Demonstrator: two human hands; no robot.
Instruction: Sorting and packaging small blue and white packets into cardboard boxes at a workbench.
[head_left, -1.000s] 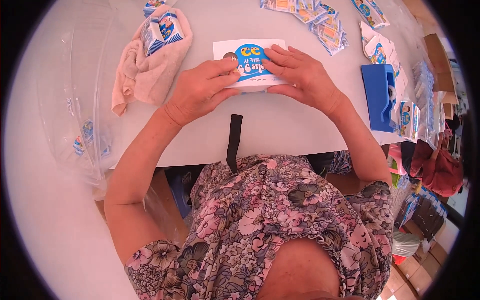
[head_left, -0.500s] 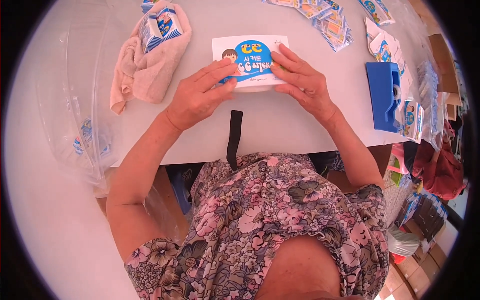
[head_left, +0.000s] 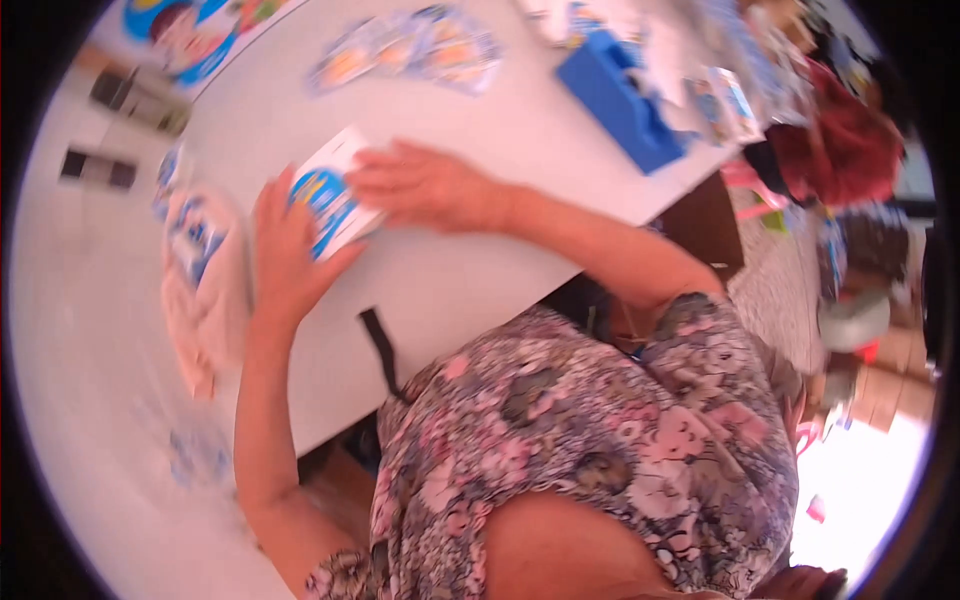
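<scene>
White packet (head_left: 330, 195), both hands pressing flat

white packet with a round blue print (head_left: 330, 195) | flat on the white surface (head_left: 500, 150) | tilted diagonally | upper left of centre | partly covered

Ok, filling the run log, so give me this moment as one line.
left hand: on white-and-blue packet | right hand: flat on packet | packet: on white table | nearby: blue box, cloth
</scene>
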